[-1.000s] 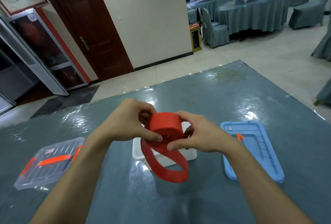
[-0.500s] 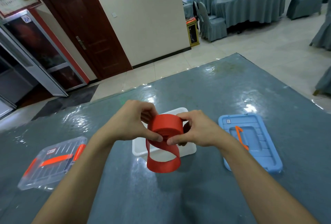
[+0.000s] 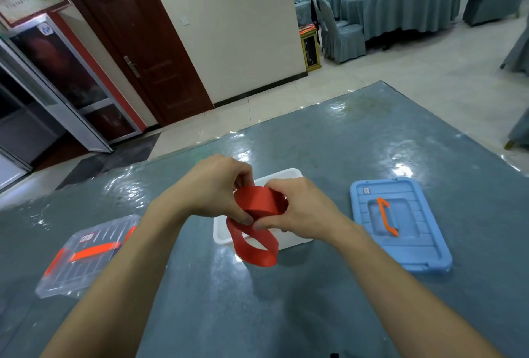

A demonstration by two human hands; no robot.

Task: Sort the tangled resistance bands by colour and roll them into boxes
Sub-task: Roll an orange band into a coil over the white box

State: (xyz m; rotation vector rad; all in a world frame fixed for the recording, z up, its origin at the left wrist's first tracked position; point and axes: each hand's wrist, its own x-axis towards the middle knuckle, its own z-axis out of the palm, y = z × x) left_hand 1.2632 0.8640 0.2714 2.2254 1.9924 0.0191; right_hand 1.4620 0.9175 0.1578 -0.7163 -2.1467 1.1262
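The surface is a broad grey-blue slab with a glossy, rippled sheen that throws back pale glare. On its right side lies a light blue plastic lid, a rounded rectangle with moulded ridges and a thin orange handle in its recessed middle. On the left lies a clear plastic lid, ribbed, with an orange strip across it; it may be a shallow box rather than a lid, since the view there is blurred. Between them sits a white box, smooth-walled with rounded corners, open at the top.

Above that box the left hand and right hand meet. Both sets of fingers are curled and pinch the red resistance band, a flat matte rubbery strip wound into a thick coil. Its unrolled tail hangs below the thumbs as a loose oval loop, dropping in front of the box's near rim toward the surface.
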